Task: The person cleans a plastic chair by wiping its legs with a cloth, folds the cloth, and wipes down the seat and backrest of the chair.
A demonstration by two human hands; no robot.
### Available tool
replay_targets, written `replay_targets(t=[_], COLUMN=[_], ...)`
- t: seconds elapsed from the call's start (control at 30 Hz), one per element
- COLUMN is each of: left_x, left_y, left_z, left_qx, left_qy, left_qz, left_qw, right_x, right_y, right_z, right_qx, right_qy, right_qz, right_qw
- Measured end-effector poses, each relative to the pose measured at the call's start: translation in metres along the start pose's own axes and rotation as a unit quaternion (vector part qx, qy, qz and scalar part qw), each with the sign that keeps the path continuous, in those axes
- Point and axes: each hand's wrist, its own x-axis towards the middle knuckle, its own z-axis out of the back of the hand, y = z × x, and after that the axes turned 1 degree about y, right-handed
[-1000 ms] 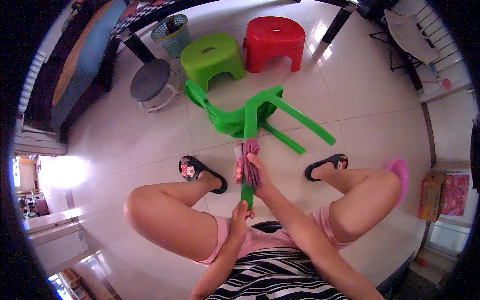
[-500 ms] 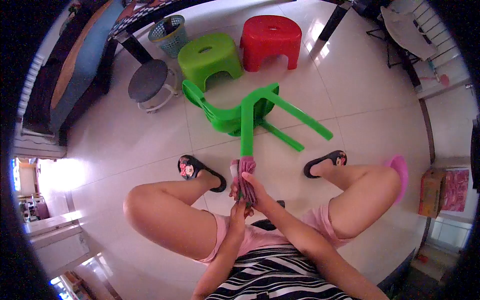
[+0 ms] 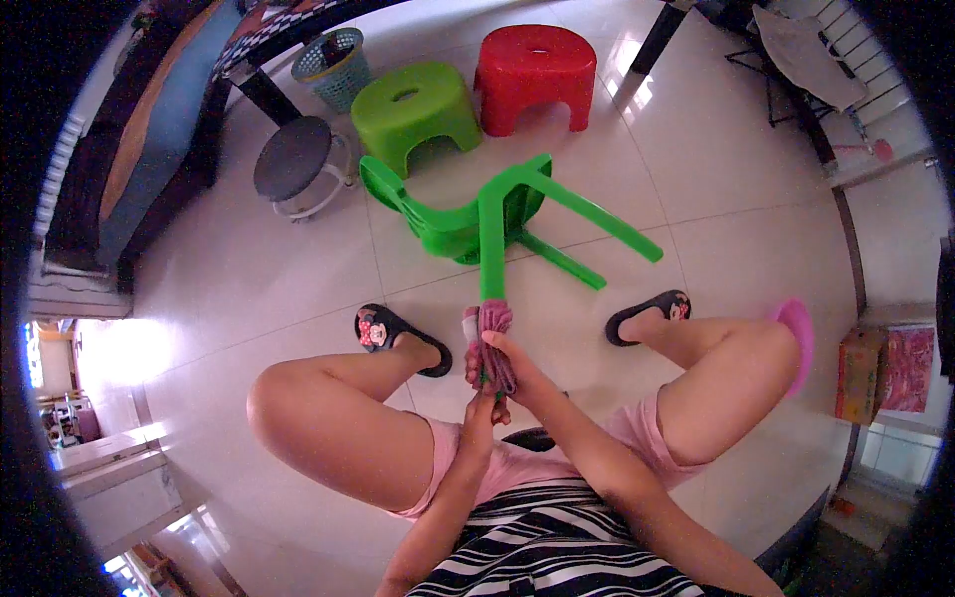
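Note:
A green plastic chair [image 3: 448,234] lies tipped over on the floor in front of me, one of its legs pointing toward my body. Around the near part of that leg is a bunched mauve cloth [image 3: 491,323]. My right hand [image 3: 505,366] is closed round the cloth, thumb on top, with the leg inside it. Just below, my left hand [image 3: 483,406] grips the leg's near end, where bits of green show between the fingers. Both hands touch or nearly touch each other, and the fingers' undersides are hidden.
Behind the chair stand a lime green stool [image 3: 416,109], a red stool [image 3: 537,75], a round grey stool [image 3: 292,159] and a plastic basket [image 3: 333,72]. My slippered feet are on either side. A cardboard box [image 3: 859,376] sits at the right.
The whole view has shifted slightly. Both hands keep their hold at the chair leg's end, with only a small shift of the fingers and cloth.

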Motion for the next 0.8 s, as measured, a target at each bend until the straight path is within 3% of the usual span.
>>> replay_targets(t=[0.23, 0.8], left_x=[0.005, 0.006], left_y=[-0.002, -0.017], left_z=[0.001, -0.013], left_qx=[0.004, -0.011], left_qy=[0.035, 0.009], left_qz=[-0.037, -0.04], left_qw=[0.999, 0.999], right_x=[0.005, 0.019], right_y=[0.006, 0.029], right_z=[0.001, -0.006], right_qx=[0.007, 0.056], right_qy=[0.005, -0.01], right_qz=[0.023, 0.025], right_qw=[1.0, 0.998])
